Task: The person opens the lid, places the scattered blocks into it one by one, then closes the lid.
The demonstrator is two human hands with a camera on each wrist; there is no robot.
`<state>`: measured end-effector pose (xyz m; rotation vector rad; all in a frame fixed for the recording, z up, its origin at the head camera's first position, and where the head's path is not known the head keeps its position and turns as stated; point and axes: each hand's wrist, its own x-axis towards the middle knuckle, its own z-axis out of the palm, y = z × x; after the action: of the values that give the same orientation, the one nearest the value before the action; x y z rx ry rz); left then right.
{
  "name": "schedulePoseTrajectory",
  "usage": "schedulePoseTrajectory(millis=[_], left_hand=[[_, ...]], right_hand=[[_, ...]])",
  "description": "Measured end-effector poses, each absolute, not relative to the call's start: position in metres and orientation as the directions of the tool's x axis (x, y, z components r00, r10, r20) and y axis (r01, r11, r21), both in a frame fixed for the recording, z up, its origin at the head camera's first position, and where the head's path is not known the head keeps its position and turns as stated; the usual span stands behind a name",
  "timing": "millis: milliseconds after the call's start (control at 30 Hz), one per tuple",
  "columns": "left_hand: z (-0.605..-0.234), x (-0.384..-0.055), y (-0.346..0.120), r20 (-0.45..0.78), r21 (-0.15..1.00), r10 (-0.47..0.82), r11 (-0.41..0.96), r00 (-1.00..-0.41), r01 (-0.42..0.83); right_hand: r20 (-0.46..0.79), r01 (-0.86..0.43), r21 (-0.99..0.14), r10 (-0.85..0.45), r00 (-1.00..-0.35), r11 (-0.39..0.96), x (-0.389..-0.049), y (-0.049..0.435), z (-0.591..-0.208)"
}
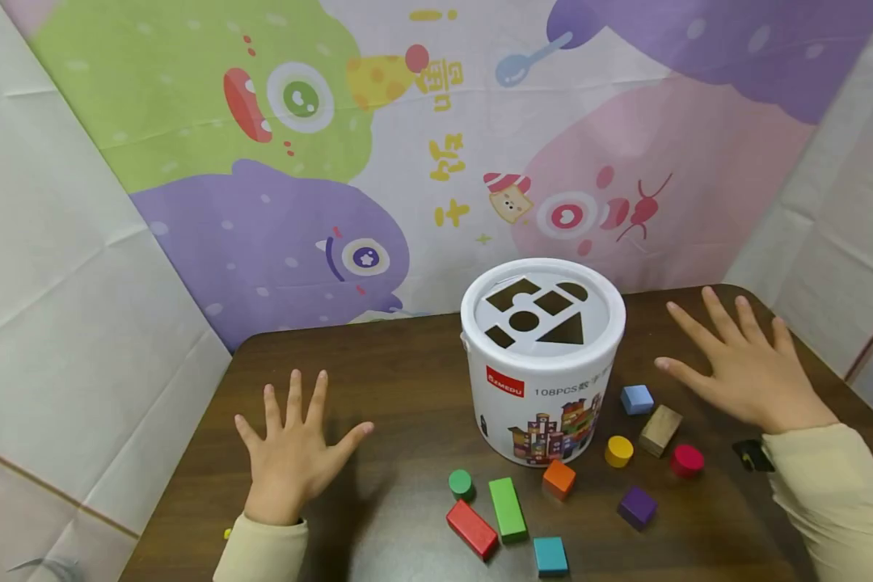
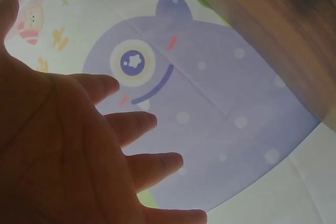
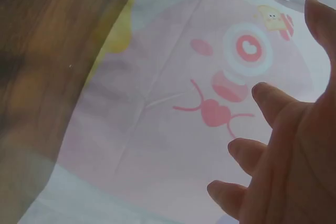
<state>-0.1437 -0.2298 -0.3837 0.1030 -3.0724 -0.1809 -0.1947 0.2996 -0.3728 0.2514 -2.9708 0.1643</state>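
Fingers spread, my left hand (image 1: 288,457) hovers over the left side of the table and holds nothing. My right hand (image 1: 757,372) is spread likewise above the right side, with nothing in it. Between them stands a white bucket (image 1: 491,396) whose lid (image 1: 535,368) has several shaped holes. Nearest the right hand are a light blue block (image 1: 636,399), a plain wooden block (image 1: 660,430) and a red cylinder (image 1: 687,461). In front of the bucket lie an orange cube (image 1: 558,479), a green rectangular block (image 1: 508,509) and a red rectangular block (image 1: 472,529).
A yellow cylinder (image 1: 618,451), a purple cube (image 1: 637,508), a teal block (image 1: 550,557) and a green cylinder (image 1: 461,484) also lie on the brown table (image 1: 400,388). Behind it hangs a cartoon-printed cloth (image 1: 466,267). White panels (image 1: 80,267) flank the table.
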Motion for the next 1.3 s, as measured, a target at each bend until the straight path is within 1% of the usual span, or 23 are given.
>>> schedulePoseTrajectory(millis=[167,267,400,467,533,667,733,867,1000,1067,1133,1167,1300], left_hand=[[-0.383,-0.143,-0.227,0.052,0.135,-0.057,0.990,-0.997,-0.050],[-0.384,-0.143,-0.224,0.062,0.165,-0.029,0.986,-0.998,-0.019],[-0.386,-0.145,-0.215,0.101,0.239,0.031,0.969,-0.994,0.055],[-0.385,-0.147,-0.210,0.129,0.312,0.066,0.944,-0.989,0.104],[-0.384,-0.149,-0.203,0.144,0.413,0.097,0.898,-0.985,0.148],[-0.382,-0.152,-0.185,0.124,0.666,0.143,0.721,-0.982,0.189],[-0.383,-0.153,-0.173,0.104,0.759,0.162,0.625,-0.981,0.184],[-0.385,-0.156,-0.148,0.096,0.868,0.207,0.461,-0.974,0.184],[-0.384,-0.162,-0.122,0.099,0.938,0.222,0.304,-0.970,0.166],[-0.384,-0.164,-0.109,0.099,0.959,0.209,0.241,-0.973,0.150],[-0.383,-0.166,-0.098,0.109,0.970,0.202,0.193,-0.973,0.149],[-0.383,-0.167,-0.093,0.113,0.974,0.195,0.171,-0.974,0.148],[-0.380,-0.170,-0.074,0.133,0.981,0.167,0.116,-0.977,0.154]], right_hand=[[0.186,-0.210,-0.122,-0.186,-0.965,0.970,-0.197,0.299,-0.365],[0.214,-0.257,-0.172,-0.218,-0.952,0.951,-0.199,0.299,-0.358],[0.264,-0.333,-0.271,-0.263,-0.928,0.903,-0.206,0.296,-0.345],[0.283,-0.363,-0.334,-0.276,-0.919,0.870,-0.210,0.293,-0.337],[0.291,-0.385,-0.400,-0.283,-0.914,0.832,-0.216,0.289,-0.330],[0.274,-0.391,-0.540,-0.284,-0.919,0.745,-0.232,0.281,-0.319],[0.263,-0.385,-0.600,-0.282,-0.923,0.701,-0.242,0.275,-0.317],[0.208,-0.349,-0.696,-0.289,-0.935,0.627,-0.266,0.263,-0.317],[0.092,-0.266,-0.788,-0.322,-0.942,0.555,-0.290,0.253,-0.318],[0.031,-0.218,-0.820,-0.339,-0.940,0.529,-0.301,0.247,-0.319],[-0.017,-0.186,-0.827,-0.355,-0.935,0.530,-0.310,0.242,-0.321],[-0.054,-0.148,-0.843,-0.355,-0.933,0.517,-0.313,0.240,-0.322],[-0.170,-0.031,-0.889,-0.392,-0.904,0.456,-0.323,0.231,-0.329]])
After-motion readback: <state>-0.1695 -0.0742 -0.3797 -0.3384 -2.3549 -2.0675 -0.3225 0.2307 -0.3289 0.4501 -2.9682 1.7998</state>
